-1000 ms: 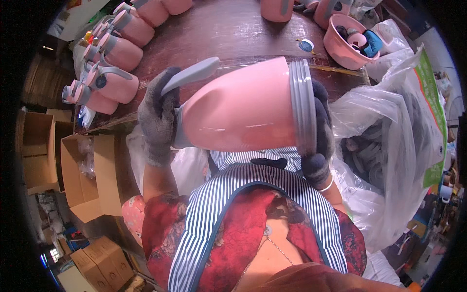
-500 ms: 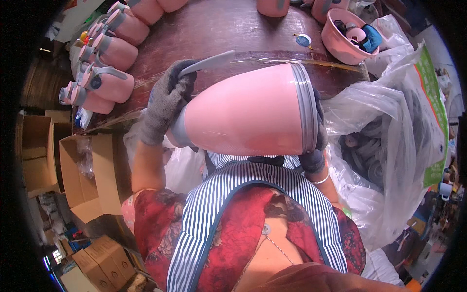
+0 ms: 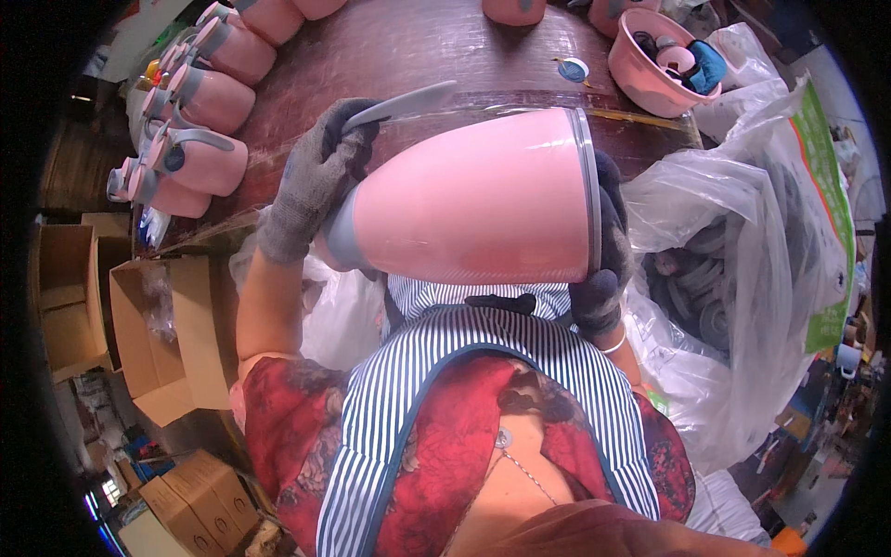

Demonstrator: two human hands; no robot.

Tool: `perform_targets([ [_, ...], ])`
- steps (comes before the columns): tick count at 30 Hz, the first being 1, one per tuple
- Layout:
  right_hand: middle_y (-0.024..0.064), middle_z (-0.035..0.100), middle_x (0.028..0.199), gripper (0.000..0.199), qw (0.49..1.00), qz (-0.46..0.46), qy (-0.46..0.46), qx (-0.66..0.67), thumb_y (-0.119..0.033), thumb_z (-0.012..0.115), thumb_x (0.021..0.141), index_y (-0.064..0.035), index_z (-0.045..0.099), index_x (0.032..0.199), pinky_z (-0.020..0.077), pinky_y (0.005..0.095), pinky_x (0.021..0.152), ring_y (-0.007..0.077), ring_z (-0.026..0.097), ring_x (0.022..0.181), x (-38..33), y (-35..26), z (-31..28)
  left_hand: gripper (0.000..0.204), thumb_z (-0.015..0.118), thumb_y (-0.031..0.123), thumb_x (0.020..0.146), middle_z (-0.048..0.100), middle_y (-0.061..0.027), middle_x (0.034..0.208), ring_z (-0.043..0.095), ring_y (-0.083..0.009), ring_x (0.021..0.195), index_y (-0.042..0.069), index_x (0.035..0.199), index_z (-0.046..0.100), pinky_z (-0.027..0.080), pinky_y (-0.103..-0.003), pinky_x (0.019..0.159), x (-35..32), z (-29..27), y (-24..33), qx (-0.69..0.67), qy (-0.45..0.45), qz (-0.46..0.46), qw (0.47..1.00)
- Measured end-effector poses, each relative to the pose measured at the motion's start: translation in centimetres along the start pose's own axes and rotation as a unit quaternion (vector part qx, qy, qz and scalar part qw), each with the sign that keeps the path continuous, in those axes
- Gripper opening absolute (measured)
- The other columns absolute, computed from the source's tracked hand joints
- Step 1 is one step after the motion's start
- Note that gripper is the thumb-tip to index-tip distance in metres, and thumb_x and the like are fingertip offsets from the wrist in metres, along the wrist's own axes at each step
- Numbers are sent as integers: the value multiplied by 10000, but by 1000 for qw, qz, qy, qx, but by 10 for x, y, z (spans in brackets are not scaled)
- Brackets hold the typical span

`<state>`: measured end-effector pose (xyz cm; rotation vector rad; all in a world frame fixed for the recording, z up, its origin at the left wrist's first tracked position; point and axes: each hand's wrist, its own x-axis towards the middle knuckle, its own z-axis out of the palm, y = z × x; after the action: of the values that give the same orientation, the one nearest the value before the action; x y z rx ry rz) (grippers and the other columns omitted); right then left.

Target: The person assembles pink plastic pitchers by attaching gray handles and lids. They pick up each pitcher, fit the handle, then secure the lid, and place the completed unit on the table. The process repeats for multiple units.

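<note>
A pink thermos jug (image 3: 473, 200) with grey trim lies on its side in the air before my chest, its narrow neck to the left and its wide base to the right. My left hand (image 3: 325, 167), in a grey knit glove, is closed round the neck end, by the grey handle (image 3: 408, 102) that sticks out above the body. At the other end my gloved right hand (image 3: 608, 246) is wrapped against the grey base ring (image 3: 587, 186). The jug's body hides part of the right fingers.
More pink jugs (image 3: 209, 162) stand along the left edge of the dark red table (image 3: 390, 46). A pink basin (image 3: 620, 70) of small parts is at the far right. Clear plastic bags with grey rings (image 3: 715, 325) bulge at my right; open cardboard boxes (image 3: 172, 343) sit at lower left.
The grey base ring stood out in a wide band and now shows only a thin one against the pink body. Both hands and the jug have shifted slightly up.
</note>
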<state>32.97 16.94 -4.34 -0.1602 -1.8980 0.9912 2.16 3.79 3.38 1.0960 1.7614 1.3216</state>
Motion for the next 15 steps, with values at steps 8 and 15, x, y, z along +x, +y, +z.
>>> perform_targets([
  [8, 262, 340, 1550, 887, 990, 122, -10, 64, -740, 464, 885, 8, 573, 1349, 205, 499, 1180, 408, 286, 1463, -14, -22, 12, 300, 552, 145, 1003, 603, 2, 972, 495, -67, 771, -2, 1264, 562, 437, -209, 683, 10, -7, -15, -25, -105, -39, 993],
  [15, 224, 582, 1321, 881, 966, 240, -87, -35, -409, 697, 878, 42, 258, 1495, 443, 431, 1013, 368, 596, 1162, -46, 32, 19, 362, 673, 167, 791, 623, -75, 983, 649, -280, 932, 117, 1147, 634, 544, -405, 789, -41, 40, 19, 611, -49, 462, 641],
])
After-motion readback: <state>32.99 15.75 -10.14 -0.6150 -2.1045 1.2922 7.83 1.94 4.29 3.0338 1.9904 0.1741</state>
